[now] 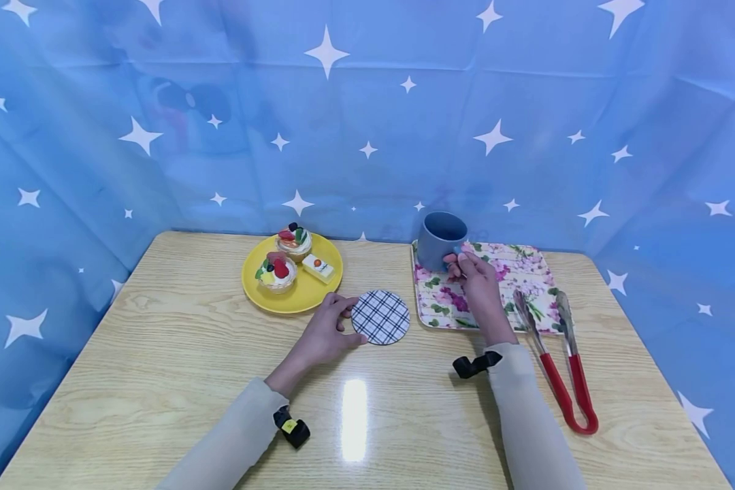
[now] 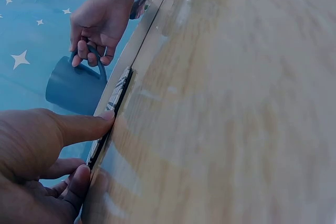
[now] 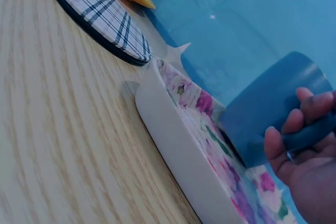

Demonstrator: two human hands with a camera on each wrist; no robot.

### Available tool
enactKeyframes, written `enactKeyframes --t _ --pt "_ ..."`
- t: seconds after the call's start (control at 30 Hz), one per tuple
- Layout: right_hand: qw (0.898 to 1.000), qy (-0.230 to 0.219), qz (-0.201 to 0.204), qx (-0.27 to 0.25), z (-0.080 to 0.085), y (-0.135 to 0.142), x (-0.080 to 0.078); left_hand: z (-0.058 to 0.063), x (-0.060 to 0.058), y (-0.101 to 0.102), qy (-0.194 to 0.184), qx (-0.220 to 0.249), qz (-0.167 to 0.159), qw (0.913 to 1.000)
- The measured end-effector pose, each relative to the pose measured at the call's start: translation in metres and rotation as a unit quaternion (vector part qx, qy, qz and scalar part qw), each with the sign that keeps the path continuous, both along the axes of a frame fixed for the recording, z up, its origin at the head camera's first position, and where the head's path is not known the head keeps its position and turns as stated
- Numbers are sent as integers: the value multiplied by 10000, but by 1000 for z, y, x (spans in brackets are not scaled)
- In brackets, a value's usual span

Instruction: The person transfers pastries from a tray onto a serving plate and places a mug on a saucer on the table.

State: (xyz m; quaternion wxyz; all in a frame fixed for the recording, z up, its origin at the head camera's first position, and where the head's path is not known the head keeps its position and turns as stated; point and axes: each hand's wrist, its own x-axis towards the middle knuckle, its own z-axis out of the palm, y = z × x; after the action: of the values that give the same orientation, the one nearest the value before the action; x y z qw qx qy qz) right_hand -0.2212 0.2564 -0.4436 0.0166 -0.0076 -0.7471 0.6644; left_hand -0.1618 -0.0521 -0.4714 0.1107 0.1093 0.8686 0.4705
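Observation:
A round checked coaster (image 1: 380, 317) lies at the middle of the table. My left hand (image 1: 327, 332) holds its left edge, thumb at the near side and fingers at the far side. In the left wrist view the coaster (image 2: 116, 94) appears edge-on beside the fingers. My right hand (image 1: 479, 286) grips the handle of a blue-grey mug (image 1: 436, 248) at the left end of a floral tray (image 1: 441, 320). The right wrist view shows fingers curled around the handle of the mug (image 3: 262, 108), which is close over the tray; whether its base touches is hard to tell.
A yellow plate (image 1: 257, 294) with two fruit tarts and a small pale cake stands back left. Red-handled tongs (image 1: 578, 388) lean on the tray's right front edge. Behind the table (image 1: 159, 354) hangs a blue star-patterned curtain (image 1: 367, 102).

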Motion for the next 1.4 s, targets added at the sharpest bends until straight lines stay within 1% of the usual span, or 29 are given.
enactKeyframes --t 0.2,0.47,0.63,0.77,1.0,1.17,1.4 --pt "9998 173 31 -52 1 0 1 0 0 0 24 2 -34 10000" --pt "9973 525 228 -463 12 -6 4 0 2 -1 7 0 -37 10000" --pt "9971 620 266 -361 19 -9 6 -1 1 -2 8 -15 -24 10000" --pt "9966 644 350 -376 22 -10 8 -1 1 -1 -3 -25 -18 10000" --pt "9969 616 404 -259 25 -14 13 -2 0 2 12 -63 -95 9999" --pt "9968 500 531 -325 25 -18 18 -2 -1 3 -10 -53 -100 9999" --pt "9976 197 663 48 26 -25 27 0 -1 0 -36 -33 -72 10000"
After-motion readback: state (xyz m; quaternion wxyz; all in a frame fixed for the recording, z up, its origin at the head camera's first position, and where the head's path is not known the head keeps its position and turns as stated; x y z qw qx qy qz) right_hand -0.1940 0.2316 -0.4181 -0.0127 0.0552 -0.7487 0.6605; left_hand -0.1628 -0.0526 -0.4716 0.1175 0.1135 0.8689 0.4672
